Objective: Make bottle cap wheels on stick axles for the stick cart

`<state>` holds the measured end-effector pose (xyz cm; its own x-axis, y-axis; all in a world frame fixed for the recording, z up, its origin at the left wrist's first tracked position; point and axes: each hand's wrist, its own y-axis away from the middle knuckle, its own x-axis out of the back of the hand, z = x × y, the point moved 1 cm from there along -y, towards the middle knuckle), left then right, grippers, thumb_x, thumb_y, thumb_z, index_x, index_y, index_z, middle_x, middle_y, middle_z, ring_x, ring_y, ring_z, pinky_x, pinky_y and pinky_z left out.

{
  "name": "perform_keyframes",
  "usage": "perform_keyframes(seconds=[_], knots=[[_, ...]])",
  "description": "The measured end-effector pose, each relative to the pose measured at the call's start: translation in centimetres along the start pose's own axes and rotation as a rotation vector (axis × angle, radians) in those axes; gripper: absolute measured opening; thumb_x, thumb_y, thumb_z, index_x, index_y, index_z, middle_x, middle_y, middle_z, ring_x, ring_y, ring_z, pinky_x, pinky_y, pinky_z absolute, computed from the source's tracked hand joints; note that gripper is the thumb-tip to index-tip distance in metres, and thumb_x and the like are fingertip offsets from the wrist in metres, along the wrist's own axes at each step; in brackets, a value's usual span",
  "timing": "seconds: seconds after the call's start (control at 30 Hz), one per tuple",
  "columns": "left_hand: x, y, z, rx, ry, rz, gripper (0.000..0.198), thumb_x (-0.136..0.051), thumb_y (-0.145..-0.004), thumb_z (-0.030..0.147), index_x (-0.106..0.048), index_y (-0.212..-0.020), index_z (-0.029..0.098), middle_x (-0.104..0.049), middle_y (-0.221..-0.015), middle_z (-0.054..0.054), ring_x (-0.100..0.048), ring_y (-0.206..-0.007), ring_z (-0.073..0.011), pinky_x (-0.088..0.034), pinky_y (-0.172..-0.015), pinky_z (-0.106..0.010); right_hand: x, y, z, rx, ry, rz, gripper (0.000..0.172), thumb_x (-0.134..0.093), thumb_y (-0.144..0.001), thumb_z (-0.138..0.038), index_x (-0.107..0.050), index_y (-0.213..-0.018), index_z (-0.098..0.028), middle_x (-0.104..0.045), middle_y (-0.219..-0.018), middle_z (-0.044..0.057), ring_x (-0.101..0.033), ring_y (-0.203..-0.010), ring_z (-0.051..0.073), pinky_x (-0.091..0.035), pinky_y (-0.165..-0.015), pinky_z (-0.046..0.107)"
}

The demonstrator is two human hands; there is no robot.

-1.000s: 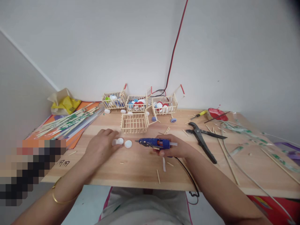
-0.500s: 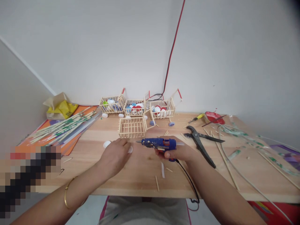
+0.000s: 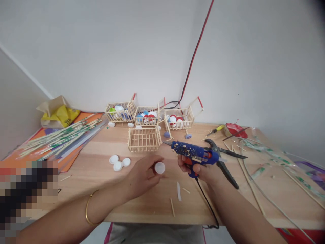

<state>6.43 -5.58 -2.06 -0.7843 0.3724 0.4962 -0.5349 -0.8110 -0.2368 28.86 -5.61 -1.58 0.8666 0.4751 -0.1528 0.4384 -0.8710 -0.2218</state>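
Over wooden table (image 3: 106,189), left hand (image 3: 142,176) pinching round white cap (image 3: 159,167), right hand (image 3: 203,169) gripping speckled blue glue gun (image 3: 195,153)

Left hand (image 3: 142,176) lifted a cap (image 3: 159,167); glue gun (image 3: 194,153) raised

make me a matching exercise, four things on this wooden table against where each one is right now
Things:
1. blue hot glue gun
2. single white plastic bottle cap
3. black metal pliers
4. empty wooden stick basket

Places:
A. held in the left hand
B. lying on the table to the right of the right hand
C. standing in front of the row of cap-filled stick carts
D. gripped in the right hand, nozzle pointing left

Pairs: 1-D, 2-A, 3-B, 4-C
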Motion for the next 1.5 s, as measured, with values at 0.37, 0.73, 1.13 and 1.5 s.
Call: perform_keyframes(seconds=[0.37,0.73,1.13,1.5], knots=[[-0.2,-0.3,-1.8,0.131,0.174,0.02,0.024,-0.065,-0.072,0.019,-0.059,-0.095,0.017,-0.063,-0.096,-0.007,-0.059,-0.089,-0.0194,-0.049,-0.081,-0.033,-0.3,-0.3,-1.5,-0.101,0.305,-0.014,0.037,-0.071,-0.071,-0.049,-0.062,-0.08,-0.014,-0.061,-0.069,0.005,-0.055,-0.06,0.013,-0.041,-0.053,0.025],[0.3,0.1,-1.4,0.183,0.296,0.145,0.029,-0.069,-0.073,0.024,-0.058,-0.099,0.017,-0.063,-0.096,-0.006,-0.061,-0.09,-0.0175,-0.05,-0.081,-0.032,0.5,-0.2,-3.9,-0.044,0.488,-0.074,0.034,-0.07,-0.072,-0.049,-0.065,-0.077,-0.016,-0.065,-0.073,0.005,-0.059,-0.064,0.015,-0.043,-0.058,0.025],[1.3,-0.1,-0.5,-0.033,-0.054,0.278,0.023,-0.07,-0.075,0.026,-0.056,-0.093,0.019,-0.056,-0.088,-0.002,-0.053,-0.08,-0.0146,-0.047,-0.07,-0.028,-0.5,-0.3,-3.6,-0.208,0.65,-0.196,0.037,-0.071,-0.071,-0.051,-0.059,-0.074,-0.015,-0.057,-0.065,0.0,-0.049,-0.057,0.011,-0.036,-0.051,0.021],[2.2,-0.2,-0.5,-0.098,-0.322,0.364,0.025,-0.067,-0.079,0.028,-0.058,-0.101,0.019,-0.057,-0.092,-0.004,-0.055,-0.08,-0.0153,-0.046,-0.07,-0.029,-1.2,-0.3,-2.6,-0.181,0.682,-0.106,0.035,-0.07,-0.072,-0.049,-0.058,-0.074,-0.016,-0.057,-0.066,0.0,-0.05,-0.059,0.012,-0.036,-0.055,0.023]])
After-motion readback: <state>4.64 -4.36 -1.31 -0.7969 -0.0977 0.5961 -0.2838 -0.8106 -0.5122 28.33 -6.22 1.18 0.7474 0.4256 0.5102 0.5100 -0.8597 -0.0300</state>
